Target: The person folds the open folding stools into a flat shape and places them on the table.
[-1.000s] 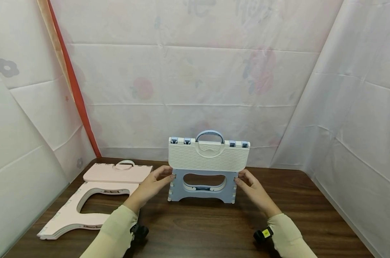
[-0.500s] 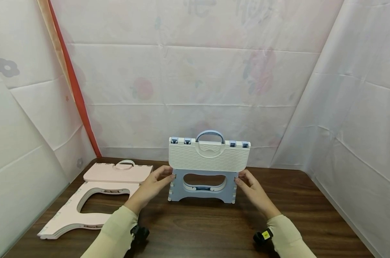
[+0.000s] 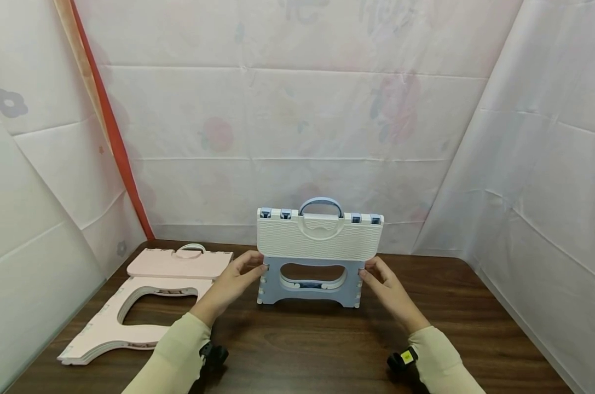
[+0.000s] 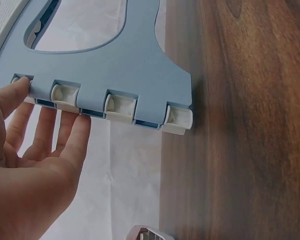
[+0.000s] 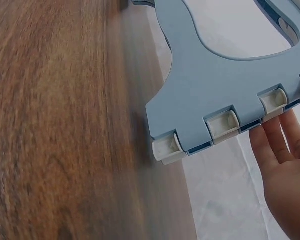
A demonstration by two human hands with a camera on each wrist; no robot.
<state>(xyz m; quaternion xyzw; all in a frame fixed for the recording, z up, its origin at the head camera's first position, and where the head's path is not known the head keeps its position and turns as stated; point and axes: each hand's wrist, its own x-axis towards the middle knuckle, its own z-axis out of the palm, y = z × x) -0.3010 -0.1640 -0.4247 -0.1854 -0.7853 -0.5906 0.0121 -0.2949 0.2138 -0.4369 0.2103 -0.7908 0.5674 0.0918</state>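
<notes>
A folding step stool [image 3: 307,298], folded flat, stands upright at the table's middle. Its white woven-pattern top [image 3: 277,238] and arched blue handle [image 3: 321,202] are uppermost, above a blue leg panel with an oval cutout. My left hand [image 3: 235,282] pinches its left side edge, thumb on the front and fingers behind. The right hand [image 3: 388,290] pinches the opposite edge the same way. White hinge knuckles run down the left edge in the left wrist view, below the left hand [image 4: 45,160]. In the right wrist view, the right hand [image 5: 290,175] is partly cut off by the frame.
A pink folded stool [image 3: 105,312] lies flat on the brown wooden table [image 3: 302,350] at the left, partly behind my left forearm. A pale printed curtain [image 3: 297,120] rises behind the table and along both sides, with a red strip [image 3: 112,126] at left.
The blue and white stool has shifted very slightly upward in the head view, with both hands keeping their grip on its edges. The pink stool stays where it was.
</notes>
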